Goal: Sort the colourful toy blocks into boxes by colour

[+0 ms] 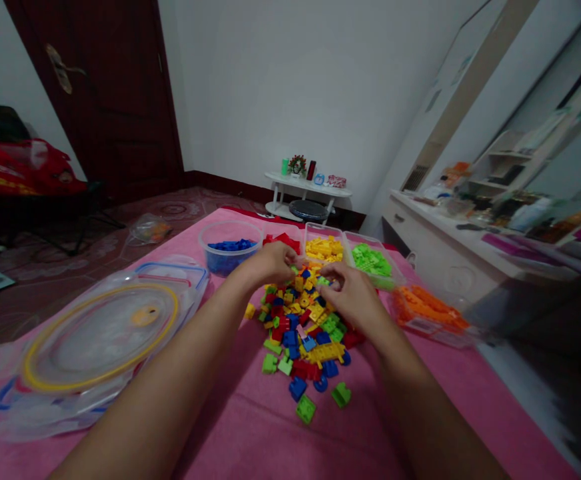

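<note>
A heap of small plastic bricks [304,333] in red, blue, yellow and green lies on a pink cloth [250,427]. My left hand [269,263] rests on the far left of the heap with its fingers curled into the bricks. My right hand [351,293] is at the far right of the heap, fingers pinched around a small green brick [323,281]. What my left hand grips is hidden among the bricks.
Behind the heap stand a round tub of blue bricks [229,248], a box of red bricks [283,240], a box of yellow bricks [324,247], a box of green bricks [371,260] and a box of orange bricks [428,312]. Clear lids [100,337] lie at left. A white dresser [450,247] runs along the right.
</note>
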The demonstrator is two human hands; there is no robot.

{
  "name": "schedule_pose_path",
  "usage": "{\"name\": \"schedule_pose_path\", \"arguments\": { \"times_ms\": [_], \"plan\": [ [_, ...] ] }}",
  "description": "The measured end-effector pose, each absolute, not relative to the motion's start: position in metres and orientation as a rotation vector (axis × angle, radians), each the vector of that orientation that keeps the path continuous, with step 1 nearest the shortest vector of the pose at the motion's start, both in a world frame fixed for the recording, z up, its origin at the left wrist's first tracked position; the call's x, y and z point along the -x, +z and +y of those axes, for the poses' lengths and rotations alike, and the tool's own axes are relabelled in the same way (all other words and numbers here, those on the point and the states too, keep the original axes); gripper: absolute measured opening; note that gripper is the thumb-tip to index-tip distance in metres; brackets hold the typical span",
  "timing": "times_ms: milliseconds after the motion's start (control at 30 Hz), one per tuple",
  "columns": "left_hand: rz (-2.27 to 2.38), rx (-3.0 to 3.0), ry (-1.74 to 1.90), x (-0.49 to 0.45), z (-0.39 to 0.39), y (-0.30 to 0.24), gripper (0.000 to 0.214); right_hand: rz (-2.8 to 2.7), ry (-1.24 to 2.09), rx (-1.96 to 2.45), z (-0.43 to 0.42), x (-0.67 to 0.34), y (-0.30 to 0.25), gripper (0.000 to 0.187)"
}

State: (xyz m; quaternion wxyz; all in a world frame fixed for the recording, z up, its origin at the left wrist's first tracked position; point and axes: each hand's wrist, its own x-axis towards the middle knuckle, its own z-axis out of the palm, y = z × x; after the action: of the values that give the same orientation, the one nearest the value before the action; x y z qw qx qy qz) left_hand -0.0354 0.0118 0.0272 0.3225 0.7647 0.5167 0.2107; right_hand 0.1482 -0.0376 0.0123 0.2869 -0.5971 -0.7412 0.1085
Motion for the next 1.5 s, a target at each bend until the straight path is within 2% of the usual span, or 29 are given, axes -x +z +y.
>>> {"name": "schedule_pose_path", "arguments": {
  "times_ms": [100,167,400,500,767,900,1033,1267,1500],
  "plan": [
    [1.035,-1.698,0.659,0.028,0.005,0.033,0.038,-1.905,0.450,1.446,-0.034,-0.151,0.008,0.046],
    [0.943,-1.596,0.681,0.024,0.003,0.033,0.037,-1.913,0.507,1.389,-0.033,-0.152,0.005,0.050],
    [0.998,-1.500,0.728,0.016,0.004,0.027,0.027,-1.847,0.549,1.327,-0.032,-0.150,0.001,0.050],
    [1.003,-1.441,0.750,0.013,0.005,0.024,0.024,-1.864,0.477,1.306,-0.033,-0.148,0.004,0.044],
    [0.962,-1.276,0.966,0.006,0.008,0.019,0.039,-1.784,0.444,1.325,-0.030,-0.150,0.001,0.040],
    [0.992,-1.352,1.047,-0.001,0.011,0.010,0.037,-1.827,0.469,1.342,-0.032,-0.149,0.002,0.043],
    [1.099,-1.561,1.104,-0.006,0.018,-0.003,0.030,-1.869,0.432,1.362,-0.033,-0.149,0.002,0.038],
    [1.116,-1.731,0.921,-0.006,0.016,-0.003,0.026,-1.890,0.529,1.353,-0.028,-0.156,-0.006,0.027],
    [1.426,-2.071,0.902,0.007,0.017,0.000,0.024,-1.628,0.584,1.522,0.005,-0.200,-0.001,0.039]
  ]
}}
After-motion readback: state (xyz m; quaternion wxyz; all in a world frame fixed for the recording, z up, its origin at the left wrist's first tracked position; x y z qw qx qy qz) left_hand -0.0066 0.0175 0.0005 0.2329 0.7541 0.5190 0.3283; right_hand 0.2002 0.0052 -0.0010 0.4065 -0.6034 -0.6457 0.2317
